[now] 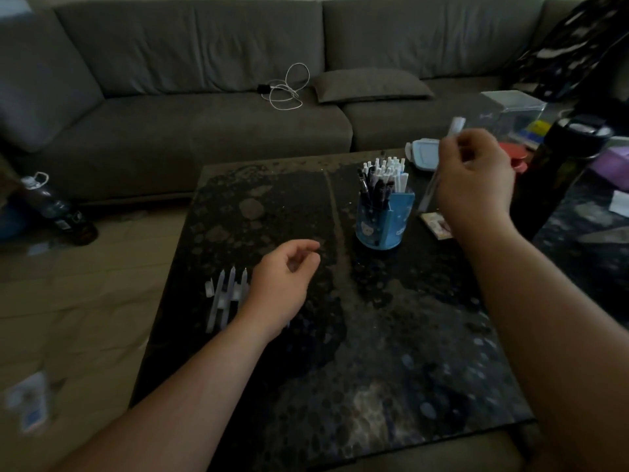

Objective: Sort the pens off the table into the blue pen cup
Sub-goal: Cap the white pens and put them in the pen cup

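Observation:
The blue pen cup (384, 223) stands at the right rear of the dark table (340, 335), packed with several white and black pens. My right hand (476, 178) hovers just right of the cup and grips a white pen (455, 126) nearly upright; the pen is blurred. A few white pens (226, 298) lie side by side near the table's left edge. My left hand (282, 287) floats just right of them, fingers loosely curled, holding nothing.
A dark bottle (558, 172) stands at the table's right edge, with a white container (425, 153) and a small card (437, 224) behind my right hand. A grey sofa (204, 114) with a white cable (286, 90) runs behind. Another bottle (54, 206) lies on the floor, left.

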`<move>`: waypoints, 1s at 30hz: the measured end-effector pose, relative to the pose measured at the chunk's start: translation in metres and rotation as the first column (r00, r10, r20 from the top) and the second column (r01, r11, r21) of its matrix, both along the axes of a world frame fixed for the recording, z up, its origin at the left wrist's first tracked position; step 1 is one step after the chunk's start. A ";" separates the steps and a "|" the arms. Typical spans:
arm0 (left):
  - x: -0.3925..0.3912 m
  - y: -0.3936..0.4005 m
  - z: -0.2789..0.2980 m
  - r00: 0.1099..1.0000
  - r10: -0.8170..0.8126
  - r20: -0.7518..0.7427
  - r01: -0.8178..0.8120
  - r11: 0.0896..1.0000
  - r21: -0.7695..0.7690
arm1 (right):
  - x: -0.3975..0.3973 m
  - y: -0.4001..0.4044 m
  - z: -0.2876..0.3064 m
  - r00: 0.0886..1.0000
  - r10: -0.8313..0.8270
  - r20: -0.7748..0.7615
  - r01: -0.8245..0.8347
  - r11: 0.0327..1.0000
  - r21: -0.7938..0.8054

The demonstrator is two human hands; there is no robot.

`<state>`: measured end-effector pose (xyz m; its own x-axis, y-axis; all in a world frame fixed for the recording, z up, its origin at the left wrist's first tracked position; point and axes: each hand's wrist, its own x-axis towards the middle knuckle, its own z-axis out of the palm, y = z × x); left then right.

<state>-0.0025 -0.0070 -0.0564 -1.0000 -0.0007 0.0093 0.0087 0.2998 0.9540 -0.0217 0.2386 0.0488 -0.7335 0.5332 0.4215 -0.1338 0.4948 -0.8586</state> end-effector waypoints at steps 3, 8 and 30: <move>0.002 0.001 -0.001 0.999 -0.044 -0.012 0.043 0.997 -0.068 | -0.006 0.008 -0.015 1.000 -0.009 0.009 0.009 1.000 -0.001; 0.007 0.000 0.003 0.997 -0.079 -0.009 0.076 0.981 -0.179 | -0.016 0.007 -0.039 0.988 0.042 0.150 -0.060 0.991 0.117; -0.021 -0.044 -0.008 0.988 0.111 -0.109 -0.155 0.692 -0.705 | 0.005 -0.060 -0.086 0.669 0.406 0.622 -0.544 0.839 0.037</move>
